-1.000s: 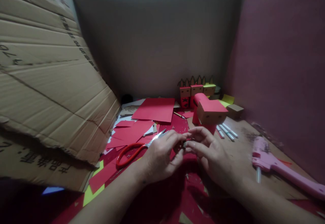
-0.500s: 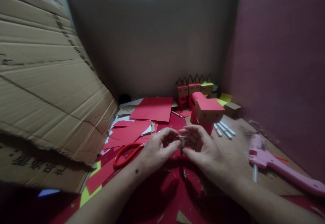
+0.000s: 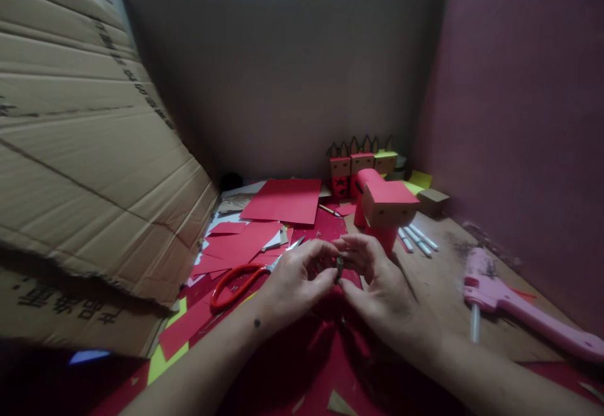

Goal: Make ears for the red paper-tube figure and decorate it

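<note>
Between the fingertips of both hands is a small brownish-green piece (image 3: 340, 267), perhaps cardboard; its exact kind is too small to make out. My left hand (image 3: 299, 281) pinches it from the left with thumb and fingers. My right hand (image 3: 380, 284) curls around it from the other side, thumb low and fingers touching its top. Just left of my left hand lie red-handled scissors (image 3: 238, 287), their blades pointing away. Beyond my right hand stands a red paper figure with a cardboard box head (image 3: 389, 208) and a red top.
A pink glue gun (image 3: 514, 309) lies on a cardboard sheet (image 3: 438, 277) at right, near several markers (image 3: 418, 240). Red paper (image 3: 283, 202) and scraps cover the left. Similar small figures (image 3: 362, 170) stand behind. A tall cardboard panel (image 3: 94, 151) walls the left side.
The small piece has turned and sits a little differently between my fingertips. My left hand has shifted slightly right, and more of the scissors' blades now shows.
</note>
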`<action>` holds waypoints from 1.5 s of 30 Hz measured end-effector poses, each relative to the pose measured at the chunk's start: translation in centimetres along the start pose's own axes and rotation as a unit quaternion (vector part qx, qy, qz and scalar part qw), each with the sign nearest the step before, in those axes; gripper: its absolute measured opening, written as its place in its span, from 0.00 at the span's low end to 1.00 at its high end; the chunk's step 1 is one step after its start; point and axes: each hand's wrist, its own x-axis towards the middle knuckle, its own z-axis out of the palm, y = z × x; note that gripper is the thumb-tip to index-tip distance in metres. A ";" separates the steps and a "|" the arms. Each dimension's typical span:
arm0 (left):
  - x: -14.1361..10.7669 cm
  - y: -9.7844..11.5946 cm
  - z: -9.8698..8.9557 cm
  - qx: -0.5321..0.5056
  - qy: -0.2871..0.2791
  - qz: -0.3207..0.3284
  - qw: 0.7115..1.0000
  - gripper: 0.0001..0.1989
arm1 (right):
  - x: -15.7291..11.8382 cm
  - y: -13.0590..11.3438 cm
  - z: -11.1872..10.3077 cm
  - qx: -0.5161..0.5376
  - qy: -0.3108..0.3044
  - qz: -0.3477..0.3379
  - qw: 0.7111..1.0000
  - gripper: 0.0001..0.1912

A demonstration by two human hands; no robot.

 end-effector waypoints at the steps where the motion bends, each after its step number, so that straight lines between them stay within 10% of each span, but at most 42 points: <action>1: 0.0 0.1 0.0 0.007 0.001 0.009 1.000 0.11 | 0.0 0.0 0.0 -0.007 0.000 -0.006 1.000 0.24; 45: 0.0 -0.9 0.7 -0.123 -0.065 -0.153 0.978 0.06 | 0.2 0.4 0.1 0.028 -0.021 0.073 0.997 0.14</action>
